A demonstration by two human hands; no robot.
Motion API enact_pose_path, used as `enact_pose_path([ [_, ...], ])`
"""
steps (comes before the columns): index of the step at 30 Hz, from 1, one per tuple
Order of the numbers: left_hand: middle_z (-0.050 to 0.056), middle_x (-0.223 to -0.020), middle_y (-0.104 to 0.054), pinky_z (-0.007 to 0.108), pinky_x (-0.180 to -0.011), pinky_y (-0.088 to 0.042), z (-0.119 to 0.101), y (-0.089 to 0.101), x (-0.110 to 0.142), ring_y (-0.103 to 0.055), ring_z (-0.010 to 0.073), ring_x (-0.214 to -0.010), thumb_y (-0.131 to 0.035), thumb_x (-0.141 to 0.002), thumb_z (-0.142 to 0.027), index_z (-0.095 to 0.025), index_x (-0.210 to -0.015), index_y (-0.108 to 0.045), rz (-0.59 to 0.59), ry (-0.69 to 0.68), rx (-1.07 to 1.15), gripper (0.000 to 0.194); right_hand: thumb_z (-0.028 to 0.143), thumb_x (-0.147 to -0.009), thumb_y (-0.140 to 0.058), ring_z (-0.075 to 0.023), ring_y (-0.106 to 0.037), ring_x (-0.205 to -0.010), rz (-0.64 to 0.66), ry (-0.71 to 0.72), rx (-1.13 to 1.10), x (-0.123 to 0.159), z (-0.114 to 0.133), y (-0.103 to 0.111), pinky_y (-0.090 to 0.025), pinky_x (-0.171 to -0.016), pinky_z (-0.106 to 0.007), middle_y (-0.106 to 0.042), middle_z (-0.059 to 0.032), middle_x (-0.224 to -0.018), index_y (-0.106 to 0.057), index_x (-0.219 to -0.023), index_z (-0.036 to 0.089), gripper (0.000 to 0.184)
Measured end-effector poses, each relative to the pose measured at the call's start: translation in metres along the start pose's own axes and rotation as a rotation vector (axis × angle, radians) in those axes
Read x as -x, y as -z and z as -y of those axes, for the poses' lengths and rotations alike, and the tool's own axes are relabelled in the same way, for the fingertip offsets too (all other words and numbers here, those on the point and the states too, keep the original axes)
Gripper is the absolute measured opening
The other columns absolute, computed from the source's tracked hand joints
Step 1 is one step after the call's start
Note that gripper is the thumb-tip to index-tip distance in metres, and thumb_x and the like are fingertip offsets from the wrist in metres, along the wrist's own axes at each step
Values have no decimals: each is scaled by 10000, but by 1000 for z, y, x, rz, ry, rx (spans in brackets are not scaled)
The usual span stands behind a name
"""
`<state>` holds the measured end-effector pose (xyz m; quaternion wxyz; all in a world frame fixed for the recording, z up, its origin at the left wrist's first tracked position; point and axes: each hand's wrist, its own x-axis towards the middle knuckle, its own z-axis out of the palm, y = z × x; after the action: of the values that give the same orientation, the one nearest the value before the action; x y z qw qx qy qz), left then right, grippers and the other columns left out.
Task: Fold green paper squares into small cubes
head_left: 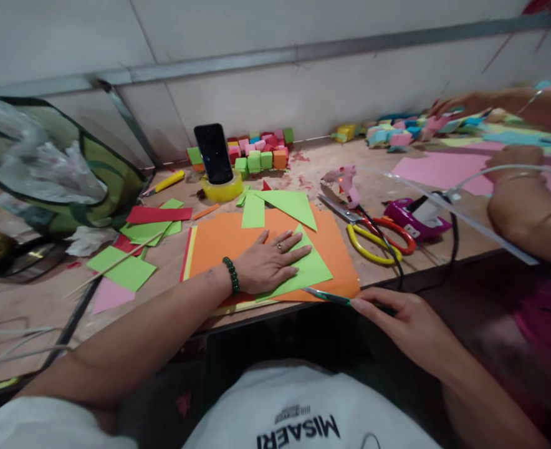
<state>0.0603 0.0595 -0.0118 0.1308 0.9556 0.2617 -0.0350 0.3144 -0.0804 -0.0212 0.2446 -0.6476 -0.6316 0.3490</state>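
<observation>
My left hand (272,260) lies flat with fingers spread on a green paper triangle (310,265), pressing it against a stack of orange paper (219,234) at the table's front edge. In my right hand (406,318) is a green-handled craft knife (331,297), gripped by its handle. The knife's blade rests along the lower edge of the green triangle, pointing left. Just beyond my left hand, more green paper pieces (289,206) lie on the orange stack.
Right of the stack lie scissors (373,243), a pink glue gun (346,185) and a purple power strip (413,218). A phone (214,154) leans on yellow tape (222,186), before small paper cubes (254,161). Paper scraps (122,268) lie left. A co-worker's hands (518,165) work at far right.
</observation>
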Motion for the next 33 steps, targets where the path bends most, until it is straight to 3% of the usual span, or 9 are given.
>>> enact_pose_path([
  [18,79,-1577,-77,644,-1081,-43,1,-1,-1,-71,278,-1448,-184,-967,-476,-271,-1488,-183,-9,-12,15,560,515,-854,-507,-180,-582,-681,70,17,-22,-3,20,-26,-451,-573,-250,-663,-17,-726,-689,-767,198,376],
  [33,60,-1579,-74,644,-1086,-38,1,-1,-2,-51,248,-1452,-183,-965,-478,-285,-1488,-163,-2,-5,7,558,511,-868,-483,-175,-587,-678,102,73,10,-6,36,-34,-440,-578,-244,-658,-8,-705,-673,-734,193,395],
])
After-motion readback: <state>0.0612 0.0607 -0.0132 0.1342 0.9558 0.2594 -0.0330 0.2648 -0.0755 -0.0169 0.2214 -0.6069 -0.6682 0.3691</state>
